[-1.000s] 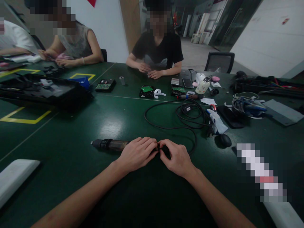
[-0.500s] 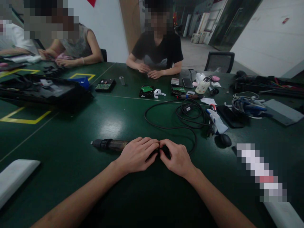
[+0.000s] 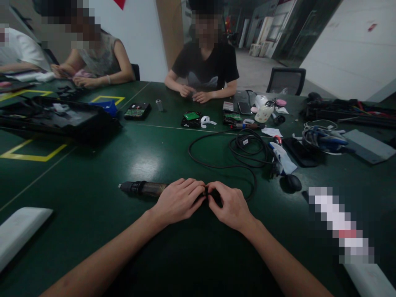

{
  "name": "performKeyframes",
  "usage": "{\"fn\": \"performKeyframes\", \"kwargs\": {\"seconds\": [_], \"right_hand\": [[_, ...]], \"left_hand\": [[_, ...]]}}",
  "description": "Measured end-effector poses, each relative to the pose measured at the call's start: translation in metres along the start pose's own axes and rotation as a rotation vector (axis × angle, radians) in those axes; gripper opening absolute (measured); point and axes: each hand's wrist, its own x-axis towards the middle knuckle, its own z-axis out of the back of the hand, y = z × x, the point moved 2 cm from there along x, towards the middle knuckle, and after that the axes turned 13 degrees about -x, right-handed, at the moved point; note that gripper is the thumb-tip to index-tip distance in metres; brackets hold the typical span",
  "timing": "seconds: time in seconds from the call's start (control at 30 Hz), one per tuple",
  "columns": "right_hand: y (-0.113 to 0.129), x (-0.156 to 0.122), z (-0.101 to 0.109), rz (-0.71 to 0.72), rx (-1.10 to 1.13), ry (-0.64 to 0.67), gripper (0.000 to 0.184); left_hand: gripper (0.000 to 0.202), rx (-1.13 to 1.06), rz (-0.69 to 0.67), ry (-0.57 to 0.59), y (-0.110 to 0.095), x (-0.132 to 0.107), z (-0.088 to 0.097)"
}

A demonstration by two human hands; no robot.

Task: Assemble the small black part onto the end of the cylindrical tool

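Note:
A dark electric screwdriver [image 3: 145, 188] lies across the green table in front of me, its bit pointing left. My left hand [image 3: 179, 201] is closed over its right-hand end, fingers wrapped round the body. Right beside it, my right hand [image 3: 230, 206] pinches with thumb and forefinger at the rear of the tool, where the black cable [image 3: 222, 166] seems to join. Fingers hide most of that joint, so I cannot tell whether the plug is seated. From behind my right hand the cable loops away to a coil.
A mouse [image 3: 291, 183] and a dark phone-like slab [image 3: 300, 152] lie right of the coil. Black trays of parts [image 3: 55, 119] stand at left. Circuit-board units [image 3: 137, 111] sit farther back. White blocks [image 3: 21, 231] flank me. Across the table a person [image 3: 206, 66] works.
My left fingertips have shifted very slightly left, and a little more of the tool's end shows between the hands. All else on my side stays put.

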Motion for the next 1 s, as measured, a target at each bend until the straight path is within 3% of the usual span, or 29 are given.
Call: {"fn": "performKeyframes", "kwargs": {"seconds": [1.0], "right_hand": [[-0.0010,0.0003,-0.0010,-0.002,-0.007,0.009,0.010]], "left_hand": [[0.025,-0.026,-0.001,0.021,-0.0002,-0.0008,-0.0005]]}}
